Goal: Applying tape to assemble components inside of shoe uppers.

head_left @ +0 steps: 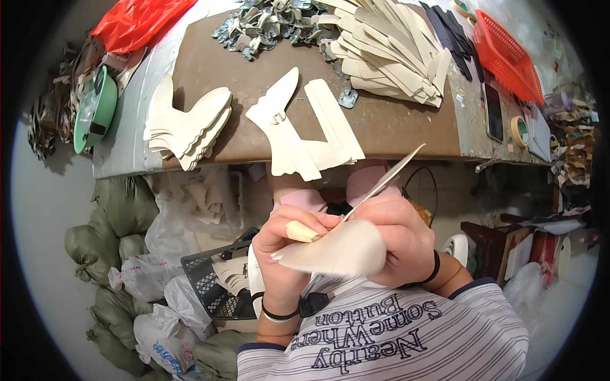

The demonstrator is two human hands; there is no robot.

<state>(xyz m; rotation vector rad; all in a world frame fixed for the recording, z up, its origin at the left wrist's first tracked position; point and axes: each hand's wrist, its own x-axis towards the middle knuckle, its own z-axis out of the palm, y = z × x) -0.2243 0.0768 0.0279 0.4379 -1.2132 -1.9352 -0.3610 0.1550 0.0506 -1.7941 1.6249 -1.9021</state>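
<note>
Head | both hands grip curved cream leather piece | folded

A thin cream-colored piece sits close to the person's chest, below the table edge. It is pale and smooth, and it is bent into a curve. One long, narrow end sticks up and to the right, like a pointy strip. A small tan stick with a rounded tip lies against the left part of the piece, pointing right.
</note>
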